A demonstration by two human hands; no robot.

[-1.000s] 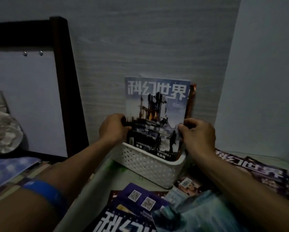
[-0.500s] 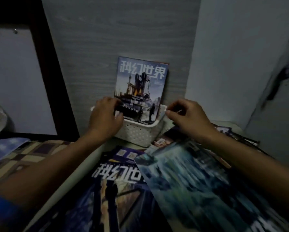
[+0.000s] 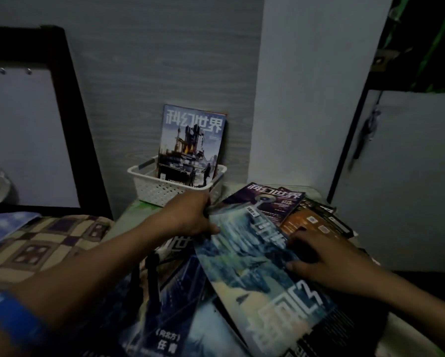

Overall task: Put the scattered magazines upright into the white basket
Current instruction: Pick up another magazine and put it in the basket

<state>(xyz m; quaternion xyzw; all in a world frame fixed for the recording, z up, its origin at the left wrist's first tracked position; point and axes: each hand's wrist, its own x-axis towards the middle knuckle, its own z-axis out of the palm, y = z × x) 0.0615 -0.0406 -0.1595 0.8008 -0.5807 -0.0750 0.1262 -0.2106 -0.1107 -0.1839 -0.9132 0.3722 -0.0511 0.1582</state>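
Observation:
A white basket (image 3: 154, 191) stands against the wood-grain wall. One magazine (image 3: 191, 143) stands upright inside it, leaning back on the wall. In front lies a loose pile of magazines. On top is a pale blue-green magazine (image 3: 252, 264). My left hand (image 3: 190, 215) pinches its far left corner. My right hand (image 3: 327, 256) rests fingers spread on its right edge. A purple magazine (image 3: 278, 202) and an orange one (image 3: 309, 222) lie behind it. A dark blue magazine (image 3: 164, 318) lies under it, near me.
A checked cushion or blanket (image 3: 43, 243) lies to the left. A dark wooden frame (image 3: 69, 99) stands at the left, a white wall corner (image 3: 306, 99) at the right. A dark post and white panel (image 3: 396, 176) close off the far right.
Both hands have let go of the upright magazine in the basket and come back toward me onto the pale blue-green magazine on the pile. The view has pulled back.

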